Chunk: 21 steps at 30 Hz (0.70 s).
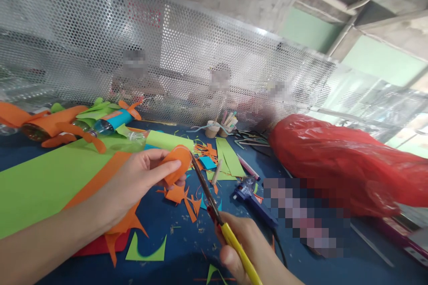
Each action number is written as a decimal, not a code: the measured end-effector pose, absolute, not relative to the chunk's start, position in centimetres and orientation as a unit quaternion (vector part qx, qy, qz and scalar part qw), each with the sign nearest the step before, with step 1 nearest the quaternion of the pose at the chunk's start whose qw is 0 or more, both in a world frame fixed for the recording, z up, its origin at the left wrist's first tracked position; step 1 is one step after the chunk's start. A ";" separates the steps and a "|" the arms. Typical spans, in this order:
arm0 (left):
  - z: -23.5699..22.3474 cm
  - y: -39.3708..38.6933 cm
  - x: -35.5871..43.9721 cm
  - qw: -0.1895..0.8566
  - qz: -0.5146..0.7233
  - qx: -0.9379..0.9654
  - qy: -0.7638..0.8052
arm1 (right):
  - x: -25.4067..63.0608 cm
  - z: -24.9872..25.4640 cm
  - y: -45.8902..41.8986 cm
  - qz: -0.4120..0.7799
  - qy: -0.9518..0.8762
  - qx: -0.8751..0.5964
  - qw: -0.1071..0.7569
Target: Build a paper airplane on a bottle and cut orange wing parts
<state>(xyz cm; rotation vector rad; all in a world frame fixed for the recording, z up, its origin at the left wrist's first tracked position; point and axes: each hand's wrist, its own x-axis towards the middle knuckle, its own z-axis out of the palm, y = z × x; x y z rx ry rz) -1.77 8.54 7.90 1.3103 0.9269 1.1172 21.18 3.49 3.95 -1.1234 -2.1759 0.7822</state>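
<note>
Between thumb and fingers, my left hand point(147, 173) pinches a small orange paper piece point(177, 162) with a rounded outline near its edge. My right hand point(245, 245) grips yellow-handled scissors point(232, 240). Their blades point up and left, with the tips at the right edge of the orange piece; whether they cut into it I cannot make out. Orange and blue paper scraps point(175, 193) lie on the table below the blades. Under my left forearm are a large green sheet point(43, 173) and orange paper point(125, 222).
A blue glue gun point(256, 205) with a cord lies right of the scissors. Paper-wrapped plastic bottles point(112, 121) lie at the back left. Cups of pens point(212, 129) stand before a perforated metal screen point(187, 49), with people behind it. A red plastic bag point(334, 160) fills the right.
</note>
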 end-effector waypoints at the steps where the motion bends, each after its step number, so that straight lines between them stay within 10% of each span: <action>1: 7.9 8.5 -1.7 0.559 0.472 0.554 0.397 | 21.2 3.8 3.5 0.289 -0.812 -0.421 0.283; 21: 7.9 8.2 -1.4 0.584 0.431 0.571 0.385 | 21.5 4.3 3.8 0.299 -0.833 -0.372 0.280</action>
